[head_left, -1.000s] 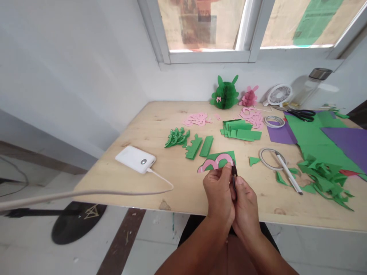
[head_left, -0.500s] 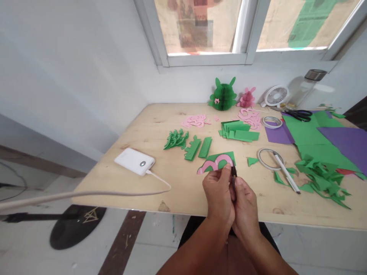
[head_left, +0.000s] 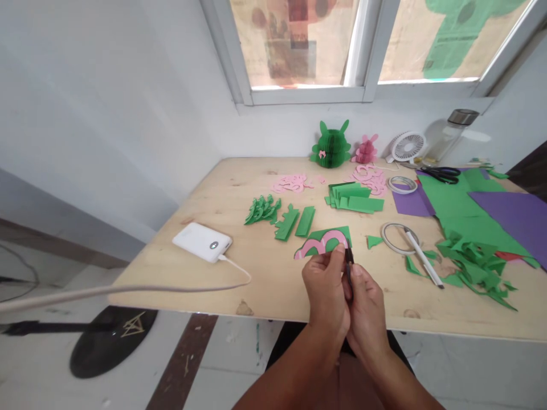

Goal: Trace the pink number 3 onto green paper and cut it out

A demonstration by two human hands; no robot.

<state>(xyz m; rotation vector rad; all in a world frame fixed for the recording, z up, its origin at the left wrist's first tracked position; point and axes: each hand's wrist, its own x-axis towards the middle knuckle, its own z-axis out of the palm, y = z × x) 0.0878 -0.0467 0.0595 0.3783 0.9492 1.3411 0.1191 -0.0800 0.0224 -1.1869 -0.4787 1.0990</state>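
Close together above the table's front edge are both of my hands. My left hand (head_left: 327,285) pinches green paper (head_left: 342,232) with a curved pink paper shape (head_left: 313,245) lying against it. Dark scissors (head_left: 349,255) are in my right hand (head_left: 366,296), their blades at the paper's right edge; the handles are mostly hidden by my fingers. Just beyond the hands lie green strips (head_left: 305,221) and a small green scrap (head_left: 375,242).
A white power bank (head_left: 201,242) with a cable lies left. Green paper figure (head_left: 331,149), pink figure (head_left: 366,150), fan (head_left: 408,147) and bottle (head_left: 453,136) stand at the back. Tape rings, a pen (head_left: 424,258), green scraps (head_left: 474,262) and black-handled scissors (head_left: 442,174) are right.
The view has shifted slightly, so the background sits a little lower and the right-side items further left. My hands, the paper and the scissors look nearly unchanged.
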